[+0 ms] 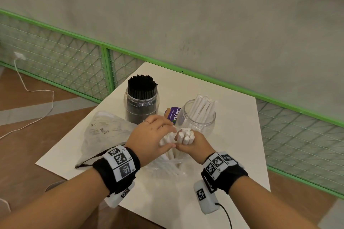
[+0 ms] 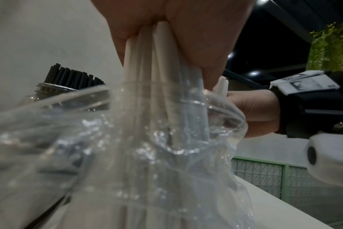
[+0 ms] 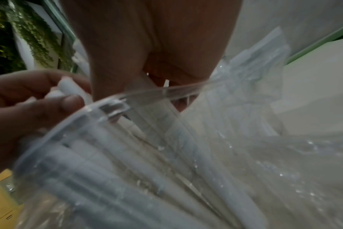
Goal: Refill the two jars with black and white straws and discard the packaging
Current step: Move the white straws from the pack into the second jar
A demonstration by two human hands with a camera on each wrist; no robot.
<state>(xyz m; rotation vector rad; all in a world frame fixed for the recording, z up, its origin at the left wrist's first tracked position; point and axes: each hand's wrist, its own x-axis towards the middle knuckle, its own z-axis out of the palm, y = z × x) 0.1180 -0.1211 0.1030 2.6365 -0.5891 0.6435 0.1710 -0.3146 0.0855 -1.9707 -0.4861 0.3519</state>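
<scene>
Both hands meet over a clear plastic bag (image 1: 167, 165) of white straws in the middle of the white table (image 1: 232, 145). My right hand (image 1: 193, 145) grips an upright bundle of white straws (image 1: 186, 135) by its top. My left hand (image 1: 152, 135) curls round more white straws (image 2: 159, 62) that rise out of the bag (image 2: 147, 155). Behind the hands a jar (image 1: 141, 106) is packed with black straws (image 1: 142, 85). To its right a second clear jar (image 1: 198, 117) holds a leaning bunch of white straws (image 1: 202, 104).
An empty clear bag with printed marks (image 1: 104, 128) lies flat left of my hands. A small purple packet (image 1: 174, 114) stands between the jars. A green mesh railing (image 1: 104, 65) runs behind the table, and a white cable (image 1: 35, 102) trails across the wooden floor at left.
</scene>
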